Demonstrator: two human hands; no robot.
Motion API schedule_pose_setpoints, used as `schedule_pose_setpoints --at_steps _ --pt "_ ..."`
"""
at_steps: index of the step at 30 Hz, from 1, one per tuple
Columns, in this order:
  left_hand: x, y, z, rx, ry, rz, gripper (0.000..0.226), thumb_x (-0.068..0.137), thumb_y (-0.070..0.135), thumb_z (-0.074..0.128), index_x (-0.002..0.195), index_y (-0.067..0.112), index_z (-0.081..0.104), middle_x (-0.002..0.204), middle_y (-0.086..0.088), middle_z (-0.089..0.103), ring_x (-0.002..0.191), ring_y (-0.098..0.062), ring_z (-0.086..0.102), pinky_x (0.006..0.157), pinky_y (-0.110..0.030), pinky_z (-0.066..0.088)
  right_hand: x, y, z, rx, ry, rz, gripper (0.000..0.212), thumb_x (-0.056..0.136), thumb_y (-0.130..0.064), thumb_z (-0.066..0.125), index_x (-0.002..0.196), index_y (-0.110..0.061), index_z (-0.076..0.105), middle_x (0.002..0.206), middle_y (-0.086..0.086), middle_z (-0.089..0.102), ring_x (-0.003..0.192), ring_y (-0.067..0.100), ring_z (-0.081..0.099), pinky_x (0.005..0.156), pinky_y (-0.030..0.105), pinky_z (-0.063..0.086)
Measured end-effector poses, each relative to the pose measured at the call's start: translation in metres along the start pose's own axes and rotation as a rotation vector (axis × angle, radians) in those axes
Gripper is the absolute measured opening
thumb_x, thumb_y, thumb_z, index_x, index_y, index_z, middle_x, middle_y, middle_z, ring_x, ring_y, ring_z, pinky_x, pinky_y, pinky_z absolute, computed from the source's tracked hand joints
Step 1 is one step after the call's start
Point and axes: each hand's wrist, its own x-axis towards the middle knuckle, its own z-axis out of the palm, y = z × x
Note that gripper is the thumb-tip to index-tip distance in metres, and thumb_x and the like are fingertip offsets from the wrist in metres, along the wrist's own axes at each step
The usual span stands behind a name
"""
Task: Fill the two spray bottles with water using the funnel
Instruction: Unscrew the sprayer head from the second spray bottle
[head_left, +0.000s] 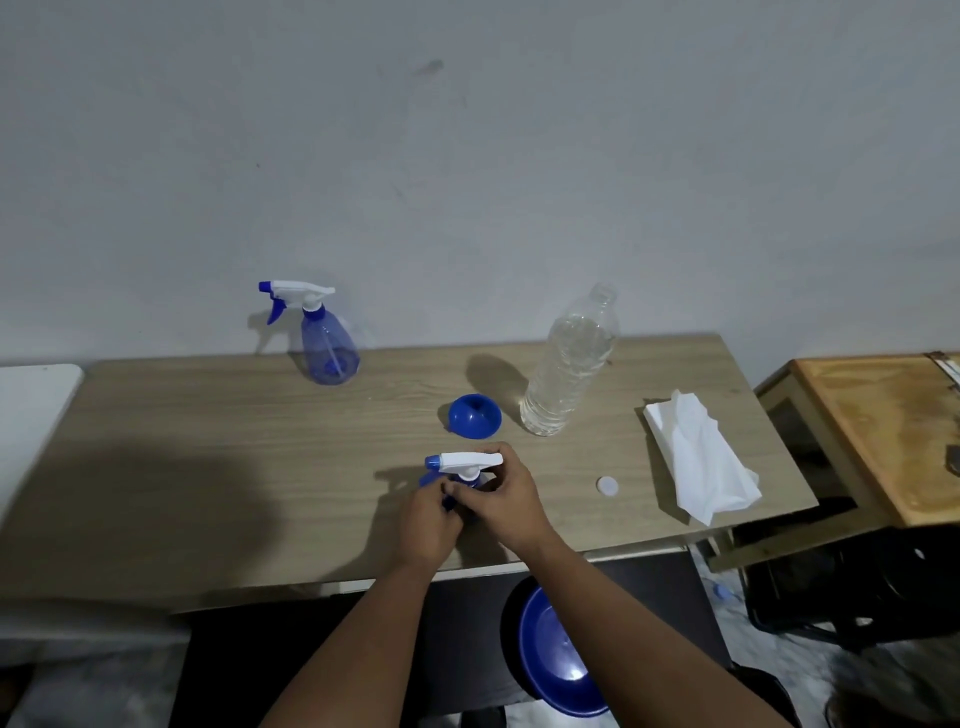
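Note:
A blue spray bottle with a white trigger head (462, 461) stands near the table's front edge. My left hand (428, 519) wraps its body, which is mostly hidden. My right hand (506, 493) grips the collar just under the spray head. A second blue spray bottle (327, 343) stands capped at the back left, untouched. The blue funnel (475, 413) lies mouth-down in the middle of the table. To its right stands a clear water bottle (569, 369), uncapped and nearly full. Its white cap (607, 485) lies on the table to the right of my hands.
A crumpled white tissue (696, 457) lies at the right end of the wooden table (208, 441). A blue bowl (556, 660) sits below the front edge. An orange-topped side table (883, 431) stands to the right, a white surface (31, 405) to the left.

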Motion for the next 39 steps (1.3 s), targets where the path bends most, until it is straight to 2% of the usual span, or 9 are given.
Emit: schedule_pose_setpoints --at_steps 3,6,10,18,21,25,30,34,39 --pt "-0.002 0.003 -0.001 0.012 -0.007 -0.012 0.018 0.084 0.002 0.061 0.096 0.011 0.069 0.093 -0.008 0.072 0.088 -0.03 0.066 0.067 -0.027 0.037 0.002 -0.001 0.0 -0.008 -0.038 0.015 0.033 0.082 -0.002 0.073 0.112 -0.015 0.07 0.093 -0.004 0.078 0.086 0.01 0.075 0.077 0.032 0.06" --pt "-0.004 0.004 -0.004 0.034 -0.015 -0.01 0.019 0.086 0.003 0.06 0.101 0.012 0.069 0.093 -0.002 0.069 0.091 -0.027 0.065 0.068 -0.027 0.037 0.002 -0.005 0.0 0.004 -0.039 0.018 0.039 0.08 -0.008 0.08 0.115 -0.022 0.067 0.1 -0.004 0.078 0.093 0.012 0.076 0.081 0.033 0.062" --pt "-0.002 0.002 -0.003 0.019 -0.01 0.011 0.026 0.082 -0.002 0.06 0.102 0.011 0.07 0.098 -0.007 0.072 0.092 -0.028 0.066 0.07 -0.026 0.039 0.003 -0.008 -0.003 -0.025 -0.054 0.021 0.032 0.086 0.008 0.071 0.104 -0.018 0.064 0.081 -0.011 0.074 0.077 0.001 0.073 0.07 0.022 0.055" --pt "-0.004 0.004 -0.006 0.056 -0.018 0.012 0.017 0.088 0.004 0.06 0.101 0.01 0.069 0.097 -0.007 0.07 0.092 -0.027 0.065 0.067 -0.025 0.037 -0.001 -0.008 0.002 -0.018 -0.01 0.006 0.035 0.075 -0.008 0.08 0.105 -0.022 0.068 0.092 -0.004 0.078 0.085 0.007 0.074 0.074 0.028 0.058" --pt "-0.005 0.005 -0.007 0.05 -0.007 0.037 0.016 0.09 0.003 0.058 0.1 0.011 0.067 0.085 -0.001 0.063 0.082 -0.023 0.062 0.056 -0.012 0.034 -0.002 -0.006 0.002 -0.03 0.023 0.009 0.036 0.075 -0.01 0.084 0.105 -0.022 0.067 0.092 -0.004 0.077 0.084 0.008 0.073 0.075 0.029 0.06" --pt "-0.006 0.004 -0.008 0.094 -0.003 0.062 0.025 0.09 0.009 0.061 0.113 0.018 0.066 0.09 0.0 0.065 0.075 -0.012 0.052 0.054 -0.015 0.03 0.0 -0.008 0.003 -0.04 -0.01 -0.017 0.038 0.08 -0.004 0.078 0.114 -0.019 0.072 0.09 -0.003 0.078 0.076 0.006 0.071 0.073 0.028 0.059" --pt "-0.007 0.006 -0.008 0.082 0.007 0.048 0.015 0.092 0.013 0.062 0.106 0.016 0.067 0.079 0.005 0.058 0.062 -0.005 0.05 0.052 -0.009 0.036 -0.001 -0.008 0.002 -0.053 0.013 -0.047 0.036 0.084 -0.013 0.085 0.118 -0.019 0.074 0.093 -0.004 0.077 0.074 0.004 0.068 0.074 0.025 0.057" --pt "-0.003 0.003 -0.007 0.008 -0.02 0.021 0.017 0.092 0.021 0.066 0.108 0.02 0.07 0.083 0.003 0.066 0.074 -0.016 0.06 0.054 -0.018 0.034 -0.003 -0.021 -0.004 -0.024 0.028 -0.079 0.023 0.09 -0.014 0.08 0.112 -0.018 0.078 0.088 0.007 0.078 0.077 0.033 0.07 0.075 0.046 0.062" --pt "0.006 -0.011 -0.002 -0.082 -0.042 0.028 0.026 0.082 0.042 0.076 0.103 0.028 0.07 0.081 0.009 0.073 0.075 -0.014 0.067 0.069 -0.032 0.052 0.002 -0.043 -0.018 0.104 0.095 -0.123 0.015 0.094 -0.009 0.076 0.107 -0.016 0.078 0.096 0.009 0.08 0.089 0.035 0.073 0.083 0.051 0.059"
